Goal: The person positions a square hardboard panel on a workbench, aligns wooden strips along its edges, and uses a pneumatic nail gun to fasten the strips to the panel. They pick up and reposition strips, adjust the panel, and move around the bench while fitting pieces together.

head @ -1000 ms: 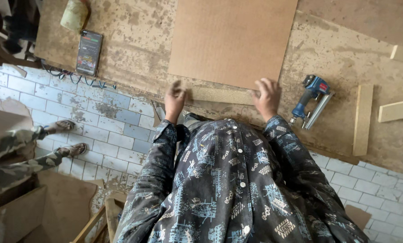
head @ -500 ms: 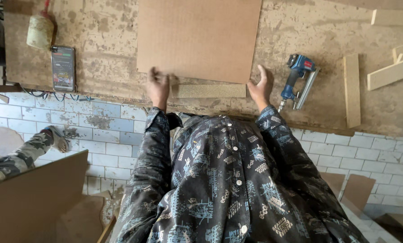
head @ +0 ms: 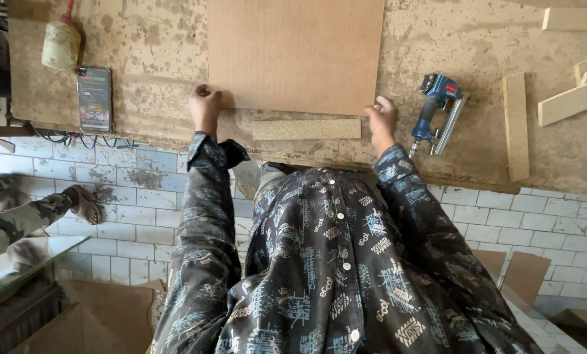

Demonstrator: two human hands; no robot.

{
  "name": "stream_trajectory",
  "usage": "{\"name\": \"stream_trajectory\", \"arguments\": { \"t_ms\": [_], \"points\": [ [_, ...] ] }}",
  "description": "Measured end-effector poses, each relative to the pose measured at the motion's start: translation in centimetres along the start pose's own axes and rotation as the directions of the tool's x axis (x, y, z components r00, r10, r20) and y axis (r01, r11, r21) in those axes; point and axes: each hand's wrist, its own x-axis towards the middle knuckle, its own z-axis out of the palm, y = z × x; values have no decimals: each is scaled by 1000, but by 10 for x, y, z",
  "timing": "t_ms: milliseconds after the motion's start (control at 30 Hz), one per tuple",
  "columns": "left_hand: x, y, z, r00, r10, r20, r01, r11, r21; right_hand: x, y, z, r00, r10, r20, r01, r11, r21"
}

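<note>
Left hand (head: 205, 108): I see it curled at the near left corner of the brown board (head: 295, 52), fingers closed against its edge. Right hand (head: 383, 118): resting at the near right corner of the same board, fingers bent onto the edge, not visibly gripping anything else. The two together appear to square and steady the sheet, which lies flat on the bench (head: 149, 39) toward its far middle. Short wooden strip (head: 306, 128): flat between my hands, just beside the board's near edge, parallel to it. Blue nail gun (head: 438, 111): lying right of the right hand. Phone (head: 95, 98): near the bench's left end. Loose wooden slats (head: 515, 124): toward the right edge.
</note>
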Motion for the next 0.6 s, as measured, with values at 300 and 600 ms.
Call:
{"name": "stream_trajectory", "arguments": {
  "t_ms": [300, 600],
  "points": [
    [-70, -51, -8, 927, 324, 191, -376, 781, 498, -18, 35, -51, 955, -253, 155, 296, 848, -440],
    [-97, -93, -10, 894, 405, 191, -428, 650, 628, -48, 71, -53, 681, -653, 331, 668, 369, -646]
  ]
}}
